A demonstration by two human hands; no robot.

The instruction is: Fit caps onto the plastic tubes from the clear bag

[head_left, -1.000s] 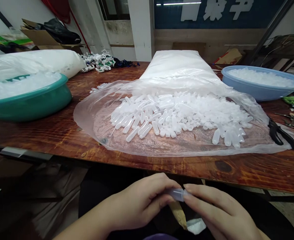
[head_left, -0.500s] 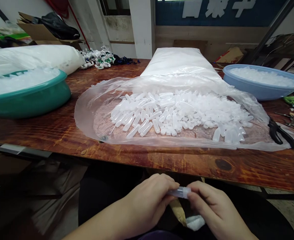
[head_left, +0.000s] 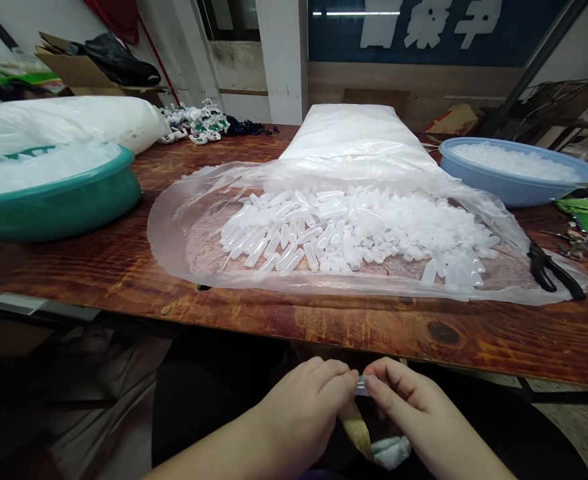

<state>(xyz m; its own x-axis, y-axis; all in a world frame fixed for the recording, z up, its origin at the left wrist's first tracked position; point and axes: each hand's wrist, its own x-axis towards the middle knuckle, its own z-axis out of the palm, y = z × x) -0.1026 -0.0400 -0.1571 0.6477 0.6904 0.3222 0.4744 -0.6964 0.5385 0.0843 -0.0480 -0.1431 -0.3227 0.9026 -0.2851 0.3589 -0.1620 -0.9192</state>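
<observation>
Below the table edge, over my lap, my left hand is closed around a small clear plastic tube. The thumb and fingers of my right hand pinch its other end. Only a short stretch of the tube shows between the two hands; its ends are covered by fingers. On the table in front, a pile of translucent plastic tubes and small white pieces lies spilling from a big clear plastic bag.
A green basin of white pieces stands left, a blue basin right. Black-handled pliers or scissors lie on the bag's right edge. Under my hands hang a tan strip and a whitish bundle. The wooden table ends before my lap.
My hands have come closer together, and my right fingers now cover the white end piece that showed on the tube. The view has shifted slightly.
</observation>
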